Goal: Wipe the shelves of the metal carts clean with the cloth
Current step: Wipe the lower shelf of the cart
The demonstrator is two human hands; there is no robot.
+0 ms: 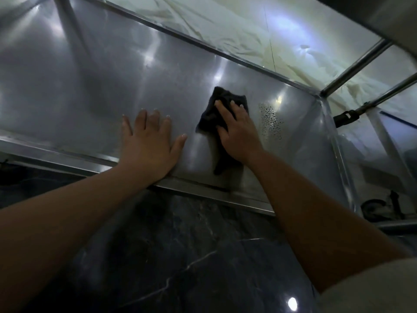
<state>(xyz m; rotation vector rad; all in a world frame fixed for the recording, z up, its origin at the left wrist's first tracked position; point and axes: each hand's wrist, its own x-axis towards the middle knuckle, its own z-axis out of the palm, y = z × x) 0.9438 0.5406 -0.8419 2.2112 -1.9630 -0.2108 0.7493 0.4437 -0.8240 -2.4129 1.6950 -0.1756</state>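
A dark cloth lies crumpled on the steel shelf of a metal cart, its long axis running from a far tip near the shelf's back edge to a narrow tail trailing toward the front lip, w/ the tail pointing at the person. The right hand lies palm-down on the cloth's right half, fingers nearly straight & spread, aimed away from the body & angled slightly left; it presses the fabric flat rather than bunching it, thumb tucked at the cloth's left fold. The right forearm comes in from the lower right, a pale sleeve at the frame corner. The left hand rests flat on bare steel just beside the cloth, not touching it, fingers splayed & straight, thumb out toward the cloth, heel of the palm at the front lip; it holds nothing. A patch of dark specks marks the shelf just right of the cloth. Behind the cart, wrinkled pale sheeting; below, dark marbled floor. A caster wheel shows at far right.
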